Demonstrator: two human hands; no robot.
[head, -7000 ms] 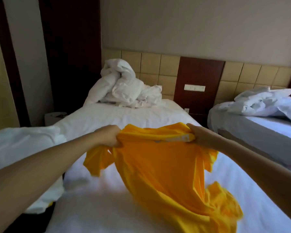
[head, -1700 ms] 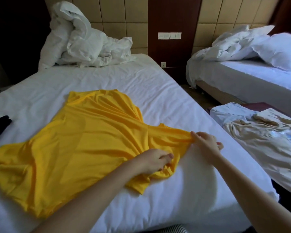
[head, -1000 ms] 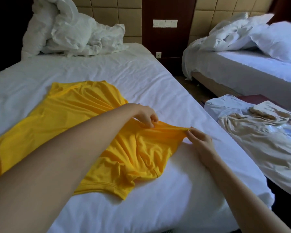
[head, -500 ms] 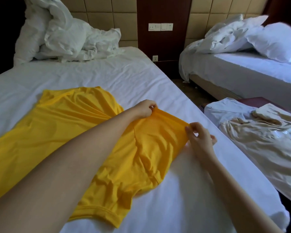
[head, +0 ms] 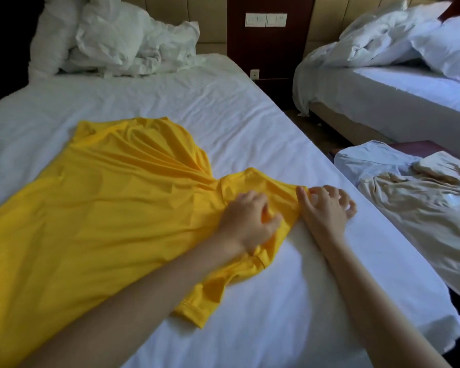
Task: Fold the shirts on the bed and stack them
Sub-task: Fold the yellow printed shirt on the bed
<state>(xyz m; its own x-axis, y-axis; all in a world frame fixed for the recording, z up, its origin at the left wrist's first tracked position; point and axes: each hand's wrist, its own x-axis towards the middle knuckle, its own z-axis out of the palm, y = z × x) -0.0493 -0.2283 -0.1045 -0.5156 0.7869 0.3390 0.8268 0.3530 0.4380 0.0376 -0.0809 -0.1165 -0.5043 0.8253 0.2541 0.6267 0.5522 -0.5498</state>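
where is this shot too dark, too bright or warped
Head view: top-left corner nearly black; pillow on the far bed brightest, almost washed out; a sheen on the beige clothes; the wide lens bows the near bed edge; yellow shirt sharp.

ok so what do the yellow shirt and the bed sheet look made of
Yellow shirt: likely a thin, smooth synthetic knit with a slight sheen; it drapes in soft, fine folds. Bed sheet: probably matte white woven cotton, holding small crisp creases.
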